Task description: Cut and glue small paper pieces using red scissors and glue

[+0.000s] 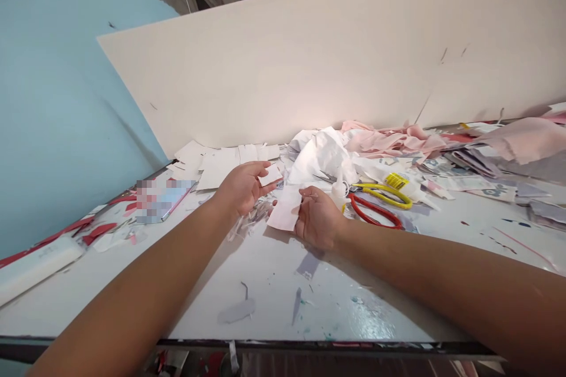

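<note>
Between the thumb and fingers of my left hand [243, 187] is a small white card piece [270, 175] with a reddish edge. My right hand [319, 218] grips a larger white paper piece [285, 207] by its right side, the thumb on top. Both hands are raised a little over the white table [186, 300], close together. Just behind my right hand stands a small white squeeze bottle [339, 189], partly hidden. Beside it lie scissors with one yellow handle [387, 194] and one red handle [375, 215].
Crumpled white material [322, 153] and pink fabric [393, 141] lie along the upright board [309, 65]. White card sheets [219, 166] and a blurred phone-like slab [163, 200] are at the left. Paper scraps [239, 310] are scattered near the front edge; more cuttings [490, 188] cover the right.
</note>
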The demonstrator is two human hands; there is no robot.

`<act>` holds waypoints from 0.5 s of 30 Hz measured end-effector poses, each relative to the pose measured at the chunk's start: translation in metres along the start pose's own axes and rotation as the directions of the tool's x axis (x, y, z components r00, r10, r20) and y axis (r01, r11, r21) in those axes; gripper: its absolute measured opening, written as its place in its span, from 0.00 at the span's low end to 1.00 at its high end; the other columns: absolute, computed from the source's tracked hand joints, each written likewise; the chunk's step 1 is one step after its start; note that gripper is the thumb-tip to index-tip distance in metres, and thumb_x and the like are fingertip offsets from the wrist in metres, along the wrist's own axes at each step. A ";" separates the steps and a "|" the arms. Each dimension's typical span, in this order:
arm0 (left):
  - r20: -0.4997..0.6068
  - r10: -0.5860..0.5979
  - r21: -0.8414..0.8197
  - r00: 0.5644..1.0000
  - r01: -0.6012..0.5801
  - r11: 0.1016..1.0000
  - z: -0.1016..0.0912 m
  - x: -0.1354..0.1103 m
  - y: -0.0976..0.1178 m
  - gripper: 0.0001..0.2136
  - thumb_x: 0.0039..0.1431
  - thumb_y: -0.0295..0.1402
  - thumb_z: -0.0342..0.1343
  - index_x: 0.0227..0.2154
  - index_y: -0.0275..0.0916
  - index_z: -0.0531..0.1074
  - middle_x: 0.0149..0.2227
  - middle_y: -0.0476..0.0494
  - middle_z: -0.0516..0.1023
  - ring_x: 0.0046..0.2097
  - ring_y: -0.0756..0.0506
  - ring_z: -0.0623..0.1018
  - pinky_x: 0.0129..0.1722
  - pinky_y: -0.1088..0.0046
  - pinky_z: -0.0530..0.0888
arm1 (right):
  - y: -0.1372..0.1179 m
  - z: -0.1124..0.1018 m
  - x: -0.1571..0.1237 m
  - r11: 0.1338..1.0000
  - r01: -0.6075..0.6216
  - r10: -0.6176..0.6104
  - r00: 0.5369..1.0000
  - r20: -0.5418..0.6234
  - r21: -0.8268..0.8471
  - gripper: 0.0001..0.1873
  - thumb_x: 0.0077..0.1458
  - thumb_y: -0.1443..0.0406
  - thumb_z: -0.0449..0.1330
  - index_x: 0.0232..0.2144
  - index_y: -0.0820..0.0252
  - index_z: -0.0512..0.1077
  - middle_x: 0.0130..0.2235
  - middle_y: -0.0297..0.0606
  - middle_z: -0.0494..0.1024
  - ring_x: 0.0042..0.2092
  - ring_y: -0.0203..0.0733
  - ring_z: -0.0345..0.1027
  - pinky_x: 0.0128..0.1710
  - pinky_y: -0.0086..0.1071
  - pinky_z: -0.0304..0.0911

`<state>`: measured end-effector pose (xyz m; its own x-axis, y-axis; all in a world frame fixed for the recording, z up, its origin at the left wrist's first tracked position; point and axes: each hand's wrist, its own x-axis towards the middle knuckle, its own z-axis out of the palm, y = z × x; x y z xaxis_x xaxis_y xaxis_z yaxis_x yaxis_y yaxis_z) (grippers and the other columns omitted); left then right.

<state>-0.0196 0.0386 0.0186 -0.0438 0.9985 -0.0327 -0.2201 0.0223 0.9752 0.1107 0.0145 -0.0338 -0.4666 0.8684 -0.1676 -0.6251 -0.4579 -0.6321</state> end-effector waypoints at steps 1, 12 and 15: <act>-0.011 -0.028 0.005 1.000 0.028 1.000 0.000 0.001 0.002 0.11 0.42 0.18 0.48 0.30 0.31 0.69 0.38 0.37 0.68 0.41 0.43 0.75 0.43 0.61 0.74 | 0.001 -0.001 0.001 1.000 -0.004 0.004 1.000 0.015 0.014 0.12 0.46 0.65 0.45 0.33 0.60 0.64 0.30 0.39 0.74 0.34 0.41 0.70 0.39 0.40 0.65; 0.056 -0.100 0.051 0.993 0.097 0.994 -0.020 -0.001 0.001 0.22 0.36 0.13 0.44 0.37 0.32 0.70 0.22 0.49 0.64 0.37 0.43 0.77 0.48 0.54 0.69 | 0.002 -0.007 0.003 0.997 -0.033 0.030 0.998 0.046 0.066 0.15 0.38 0.71 0.47 0.31 0.62 0.67 0.24 0.37 0.74 0.31 0.41 0.71 0.35 0.36 0.66; 0.092 -0.072 -0.017 0.993 0.074 0.997 -0.029 -0.009 -0.004 0.18 0.40 0.16 0.45 0.36 0.31 0.70 0.20 0.50 0.64 0.33 0.46 0.77 0.47 0.55 0.70 | 0.002 -0.007 0.003 0.997 -0.039 0.036 0.998 0.046 0.067 0.15 0.37 0.70 0.47 0.31 0.62 0.67 0.23 0.38 0.74 0.30 0.42 0.70 0.35 0.36 0.66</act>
<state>-0.0465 0.0282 0.0086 0.0616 0.9947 -0.0823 -0.2397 0.0948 0.9662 0.1122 0.0172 -0.0412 -0.5174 0.8416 -0.1549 -0.6471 -0.5032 -0.5729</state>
